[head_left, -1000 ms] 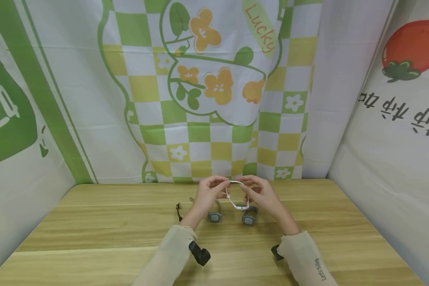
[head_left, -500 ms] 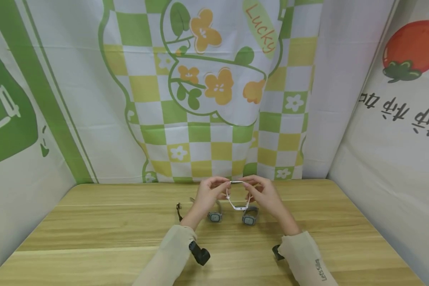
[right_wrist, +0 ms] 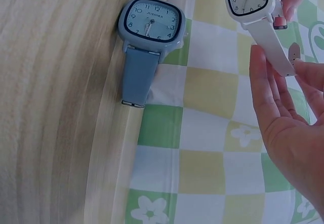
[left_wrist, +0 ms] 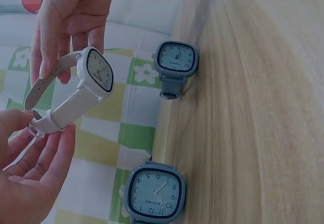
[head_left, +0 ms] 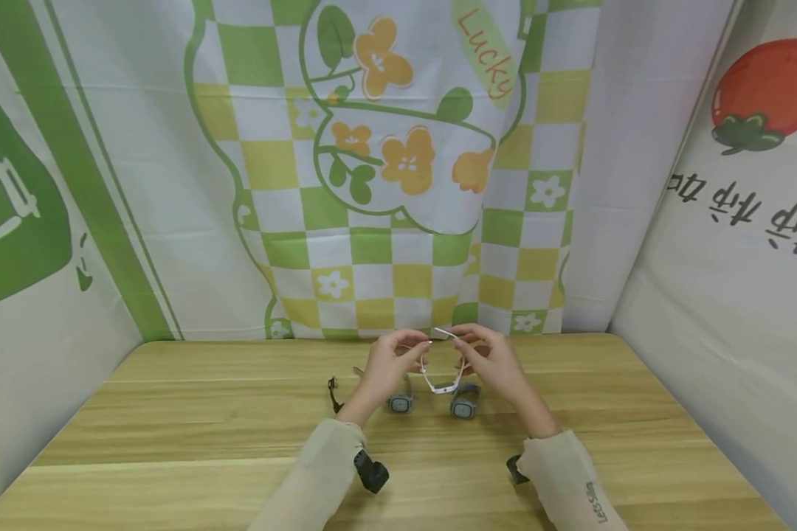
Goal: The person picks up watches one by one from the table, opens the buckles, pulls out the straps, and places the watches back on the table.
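A white wristwatch point(head_left: 446, 388) is held up above the table between both hands, its square case hanging lowest. My left hand point(head_left: 387, 363) pinches the strap at its buckle end; the metal buckle point(left_wrist: 38, 131) shows by the fingertips in the left wrist view. With thumb and fingers, my right hand point(head_left: 494, 361) pinches the other strap half, the one with holes point(left_wrist: 48, 82). That strap's tip points up, apart from the buckle. Two grey-blue watches stand on the table below: the left watch point(head_left: 400, 403) and the right watch point(head_left: 463, 408), faces toward me.
A thin dark strap-like thing point(head_left: 334, 396) lies left of the left wrist, partly hidden by the forearm. The wooden table point(head_left: 206, 442) ends at a checkered cloth point(head_left: 372, 287) behind. Printed cloths hang at both sides.
The strap ends, close together at the top before, now stand apart; the right one's tip has risen. The case has dropped slightly. Both hands keep nearly the same place.
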`<state>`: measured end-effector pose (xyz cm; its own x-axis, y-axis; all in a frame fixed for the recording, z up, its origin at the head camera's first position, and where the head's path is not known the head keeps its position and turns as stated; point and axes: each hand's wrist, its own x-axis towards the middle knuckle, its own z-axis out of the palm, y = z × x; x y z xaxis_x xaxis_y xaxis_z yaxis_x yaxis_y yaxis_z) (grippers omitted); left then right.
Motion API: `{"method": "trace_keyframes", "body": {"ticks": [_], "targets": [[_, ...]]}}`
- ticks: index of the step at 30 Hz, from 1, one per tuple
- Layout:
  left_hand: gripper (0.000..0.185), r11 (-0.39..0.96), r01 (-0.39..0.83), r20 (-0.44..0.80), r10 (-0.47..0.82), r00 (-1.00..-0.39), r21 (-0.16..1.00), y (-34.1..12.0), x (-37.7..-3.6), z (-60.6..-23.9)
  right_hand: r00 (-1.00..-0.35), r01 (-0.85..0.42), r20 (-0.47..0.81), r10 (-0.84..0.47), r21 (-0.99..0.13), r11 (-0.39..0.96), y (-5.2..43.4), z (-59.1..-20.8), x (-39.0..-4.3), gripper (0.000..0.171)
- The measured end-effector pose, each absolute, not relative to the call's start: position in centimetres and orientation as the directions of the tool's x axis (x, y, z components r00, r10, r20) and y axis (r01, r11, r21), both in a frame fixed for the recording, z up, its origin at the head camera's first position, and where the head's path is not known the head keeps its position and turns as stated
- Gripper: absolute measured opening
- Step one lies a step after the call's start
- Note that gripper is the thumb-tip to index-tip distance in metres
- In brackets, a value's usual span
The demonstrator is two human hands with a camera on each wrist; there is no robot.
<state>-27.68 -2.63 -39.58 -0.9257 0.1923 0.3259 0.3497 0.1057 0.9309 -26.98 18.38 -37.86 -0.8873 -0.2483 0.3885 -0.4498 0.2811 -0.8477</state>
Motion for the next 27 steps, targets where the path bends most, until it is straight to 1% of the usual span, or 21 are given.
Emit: {"method": "trace_keyframes", "body": {"ticks": [6, 16, 22, 27], "targets": [[0.019, 0.167, 0.416, 0.380, 0.212, -0.900, 0.894, -2.60, -27.89, -39.56, -0.884, -0.460, 0.396, -0.249, -0.830, 0.315, 18.38, -37.83, -27.17, 0.024], [0.015, 0.239, 0.479, 0.425, 0.243, -0.872, 0.845, -2.81, -28.00, -39.68, -0.879, -0.476, 0.417, -0.232, -0.801, 0.363, 18.14, -38.10, -27.27, 0.024], [0.015, 0.252, 0.491, 0.426, 0.272, -0.863, 0.834, -3.06, -27.76, -40.12, -0.871, -0.488, 0.414, -0.266, -0.790, 0.371, 18.25, -38.39, -26.99, 0.024], [0.012, 0.273, 0.516, 0.435, 0.307, -0.847, 0.812, -3.05, -27.88, -39.43, -0.857, -0.509, 0.418, -0.300, -0.773, 0.378, 18.37, -37.94, -27.42, 0.023]]}}
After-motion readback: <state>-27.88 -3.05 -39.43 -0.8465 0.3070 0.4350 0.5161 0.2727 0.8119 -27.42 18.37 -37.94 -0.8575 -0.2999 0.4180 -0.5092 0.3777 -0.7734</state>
